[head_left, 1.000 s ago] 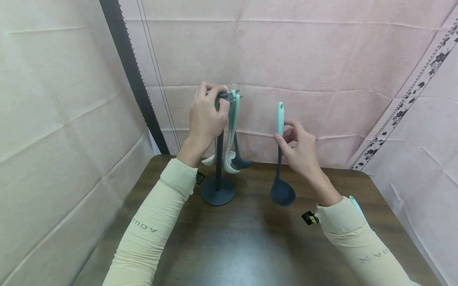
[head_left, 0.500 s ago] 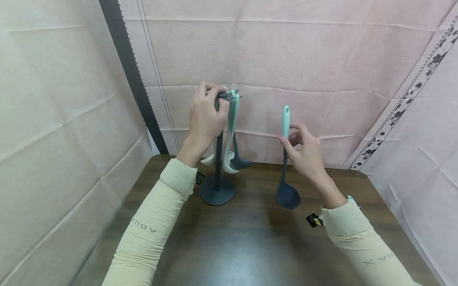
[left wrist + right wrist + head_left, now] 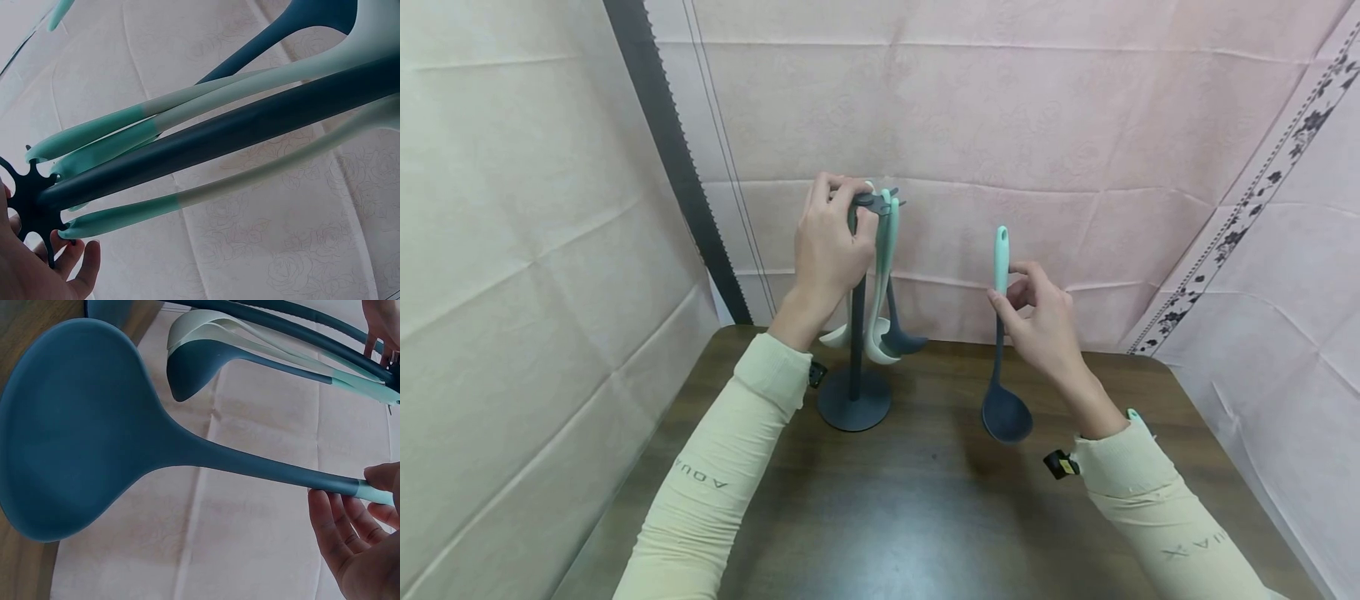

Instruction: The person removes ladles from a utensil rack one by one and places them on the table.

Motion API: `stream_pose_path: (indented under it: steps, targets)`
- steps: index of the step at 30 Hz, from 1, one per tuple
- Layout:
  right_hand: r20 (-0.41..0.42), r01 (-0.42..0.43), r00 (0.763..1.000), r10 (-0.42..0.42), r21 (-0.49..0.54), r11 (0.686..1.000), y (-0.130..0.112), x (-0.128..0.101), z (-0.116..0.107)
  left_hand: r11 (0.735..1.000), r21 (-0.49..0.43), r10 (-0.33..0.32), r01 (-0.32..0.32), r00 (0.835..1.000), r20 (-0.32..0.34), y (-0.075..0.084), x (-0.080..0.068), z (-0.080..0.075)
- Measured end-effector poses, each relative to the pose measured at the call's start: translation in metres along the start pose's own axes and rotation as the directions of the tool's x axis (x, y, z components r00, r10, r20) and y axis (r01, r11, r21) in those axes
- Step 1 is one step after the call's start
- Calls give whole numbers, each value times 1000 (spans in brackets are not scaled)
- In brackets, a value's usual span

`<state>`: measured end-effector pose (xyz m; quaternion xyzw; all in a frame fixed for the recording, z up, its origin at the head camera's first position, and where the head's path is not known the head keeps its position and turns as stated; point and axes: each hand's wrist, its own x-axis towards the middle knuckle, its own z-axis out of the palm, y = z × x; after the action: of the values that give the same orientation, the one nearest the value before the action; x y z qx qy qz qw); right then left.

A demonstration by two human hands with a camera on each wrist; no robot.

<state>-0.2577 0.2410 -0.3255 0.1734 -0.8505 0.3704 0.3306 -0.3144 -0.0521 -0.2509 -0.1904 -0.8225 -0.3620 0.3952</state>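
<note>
My right hand [image 3: 1040,321] pinches a dark blue ladle [image 3: 1006,412] where its mint handle meets the dark shaft. The ladle hangs upright, bowl down, to the right of a dark utensil stand [image 3: 856,333]. My left hand [image 3: 835,237] grips the hooked top of that stand, its fingertips among the hooks in the left wrist view. From the hooks hang pale utensils [image 3: 250,87] with mint handles and a dark blue utensil [image 3: 200,362] with a scooped head. My left hand hides part of the hooked top in the head view.
The stand's round base [image 3: 854,402] sits on the brown wooden table [image 3: 880,517], towards its back edge. A mint tip [image 3: 1133,415] shows behind my right sleeve. Pale cloth [image 3: 1000,125] closes in the back and both sides.
My right hand has carried the ladle a little to the right and nearer to me, away from the stand, then slowed. My left hand has kept its grip on the stand's top.
</note>
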Motion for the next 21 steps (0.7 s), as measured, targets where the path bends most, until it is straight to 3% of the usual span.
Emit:
stream_pose_path:
  steps: [21]
  targets:
    - [8,-25,1000,25,-21,999,9,-4,-6,1000,3,-1,1,1000,-2,-1,0,2]
